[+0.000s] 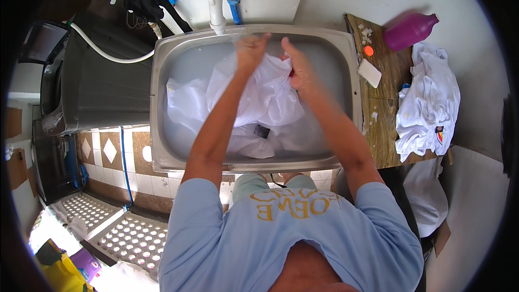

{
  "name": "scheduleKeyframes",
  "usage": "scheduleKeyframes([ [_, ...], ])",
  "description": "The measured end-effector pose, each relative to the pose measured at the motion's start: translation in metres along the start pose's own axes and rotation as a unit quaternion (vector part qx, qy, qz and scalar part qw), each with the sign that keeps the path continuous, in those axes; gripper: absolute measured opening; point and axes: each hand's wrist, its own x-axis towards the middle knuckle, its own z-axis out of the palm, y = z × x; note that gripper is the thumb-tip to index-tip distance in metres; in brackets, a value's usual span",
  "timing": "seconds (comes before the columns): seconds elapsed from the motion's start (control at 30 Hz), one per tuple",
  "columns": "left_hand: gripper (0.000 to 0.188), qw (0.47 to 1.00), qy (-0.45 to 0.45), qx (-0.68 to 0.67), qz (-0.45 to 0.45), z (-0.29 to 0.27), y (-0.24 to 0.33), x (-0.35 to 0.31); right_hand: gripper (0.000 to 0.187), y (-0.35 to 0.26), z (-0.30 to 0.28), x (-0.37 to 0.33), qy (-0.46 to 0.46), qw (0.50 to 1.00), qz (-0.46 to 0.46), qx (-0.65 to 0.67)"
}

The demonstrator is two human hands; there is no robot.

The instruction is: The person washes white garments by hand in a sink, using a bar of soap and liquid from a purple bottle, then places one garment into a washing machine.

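I observe white cloth point(258, 100) in the sink point(357, 113), trailing from the hands toward the near side. The right hand point(298, 69) pinches its raised edge; the left hand point(251, 53), equally close, is blurred: grip undetermined.

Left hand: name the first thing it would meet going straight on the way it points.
The left hand would likely meet the sink's far rim first; height is unclear, so it might pass above.
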Motion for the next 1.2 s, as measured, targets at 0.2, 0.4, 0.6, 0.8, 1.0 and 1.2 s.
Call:
scheduleKeyframes([
  [0.2, 0.04, 0.965, -0.124, -0.093, -0.209, -0.055, 0.028, 0.011, 0.047, -0.016, -0.057, -0.017, -0.176, 0.984, -0.018, 0.028],
  [0.4, 0.061, 0.87, -0.423, 0.196, -0.161, -0.082, 0.025, -0.032, 0.033, -0.034, -0.062, -0.019, -0.194, 0.977, -0.046, 0.081],
  [0.6, 0.04, 0.913, -0.158, -0.316, -0.203, -0.058, 0.08, -0.056, 0.039, -0.006, -0.037, -0.023, -0.221, 0.949, 0.031, 0.224],
  [0.8, 0.024, 0.965, 0.0, 0.023, 0.261, 0.075, 0.104, -0.129, 0.04, 0.081, -0.058, 0.052, -0.469, 0.833, 0.08, 0.282],
  [1.0, 0.026, 0.983, 0.066, 0.164, -0.052, 0.016, 0.036, -0.069, 0.043, 0.088, 0.001, 0.0, -0.166, 0.935, 0.063, 0.308],
  [1.2, 0.025, 0.965, 0.031, 0.153, 0.213, 0.058, 0.064, -0.103, 0.042, 0.081, -0.047, 0.001, -0.225, 0.927, -0.041, 0.298],
])
